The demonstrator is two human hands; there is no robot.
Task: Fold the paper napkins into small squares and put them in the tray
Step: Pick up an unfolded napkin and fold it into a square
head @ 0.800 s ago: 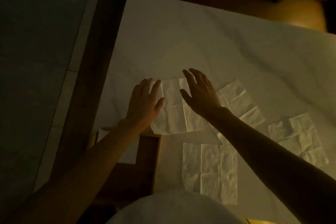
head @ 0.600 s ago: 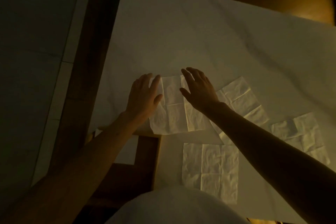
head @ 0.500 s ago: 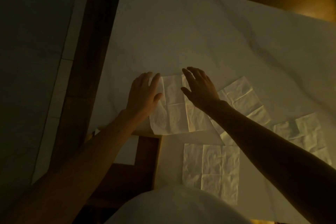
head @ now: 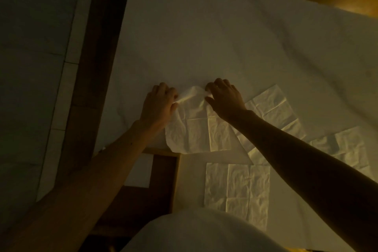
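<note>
A white paper napkin (head: pixel 196 129) lies unfolded on the white tablecloth (head: pixel 204 37). My left hand (head: pixel 159 104) pinches its far left corner and my right hand (head: pixel 225 98) pinches its far right corner; the far edge is lifted and curled up between them. Three more unfolded napkins lie flat: one near me (head: pixel 237 192), one to the right (head: pixel 274 110) partly under my right forearm, one at far right (head: pixel 347 147). A dark wooden tray (head: pixel 163 172) sits at the near left table edge, with a white folded piece (head: pixel 141 172) inside it.
The table's left edge runs along a dark wooden strip (head: pixel 98 67) with pale floor tiles (head: pixel 30 67) beyond. My white-clothed body (head: pixel 194 233) fills the bottom of the view. The light is dim.
Both hands were flat and open on the napkin; now their fingers have closed on its far corners and raised that edge off the cloth.
</note>
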